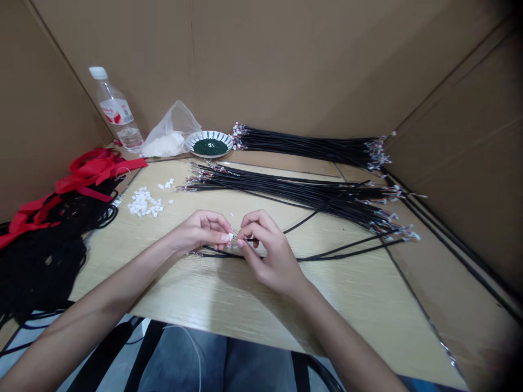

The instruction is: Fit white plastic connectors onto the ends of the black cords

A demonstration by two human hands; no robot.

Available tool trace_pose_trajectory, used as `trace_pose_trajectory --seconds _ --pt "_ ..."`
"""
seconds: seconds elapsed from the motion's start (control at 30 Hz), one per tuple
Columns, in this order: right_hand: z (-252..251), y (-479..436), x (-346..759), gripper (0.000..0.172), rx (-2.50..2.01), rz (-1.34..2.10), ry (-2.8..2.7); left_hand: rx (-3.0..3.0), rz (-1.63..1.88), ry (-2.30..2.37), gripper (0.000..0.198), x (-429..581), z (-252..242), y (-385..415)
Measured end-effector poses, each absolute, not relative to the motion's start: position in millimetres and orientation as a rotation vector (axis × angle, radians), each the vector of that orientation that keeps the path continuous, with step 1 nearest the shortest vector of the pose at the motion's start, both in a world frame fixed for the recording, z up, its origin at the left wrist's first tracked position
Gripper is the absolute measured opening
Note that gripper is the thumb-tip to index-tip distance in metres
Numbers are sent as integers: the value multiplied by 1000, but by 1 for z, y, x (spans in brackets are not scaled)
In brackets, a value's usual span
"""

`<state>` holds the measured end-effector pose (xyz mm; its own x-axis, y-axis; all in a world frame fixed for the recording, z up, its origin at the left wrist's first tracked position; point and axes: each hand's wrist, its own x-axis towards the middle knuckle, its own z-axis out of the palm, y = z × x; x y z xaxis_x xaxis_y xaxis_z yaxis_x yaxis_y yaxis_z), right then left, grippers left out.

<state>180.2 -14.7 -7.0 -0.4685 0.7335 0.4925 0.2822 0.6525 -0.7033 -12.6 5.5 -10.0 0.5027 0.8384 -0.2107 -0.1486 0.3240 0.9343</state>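
The left hand and right hand pinch the end of a thin black wire over a pale wood desk. A black wire bundle and a looser black wire bundle lie ahead, apparently done; a heap of small white plastic pieces remains.

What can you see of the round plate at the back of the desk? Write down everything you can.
The plate is small, round and shallow, and looks like glazed ceramic: white with dark blue stripes radiating around its wide rim. Its centre holds a heap of dark green granules, too small to identify. It lies flat on a brown surface behind the pale desktop. A clear plastic bag sits at its left, touching or almost touching the rim.
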Motion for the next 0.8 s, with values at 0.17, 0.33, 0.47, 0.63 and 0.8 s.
trace_pose_trajectory --seconds 0.17,0.33,0.47,0.63,0.8 --pt "-7 -14 180 7 -786 699 -2042 1053 746 810 22 -13 -11 6" --pt "-7 -15 179 7 -798 707 -2056 1061 738 816 22 -11 -11 6" --pt "-7 -15 179 7 -800 710 -2062 1077 736 826 23 -11 -10 5" --pt "-9 -15 179 8 -795 717 -2062 1110 724 833 22 -11 -9 6" --pt "-10 -15 178 8 -795 714 -2033 1126 728 834 20 -11 -9 5"
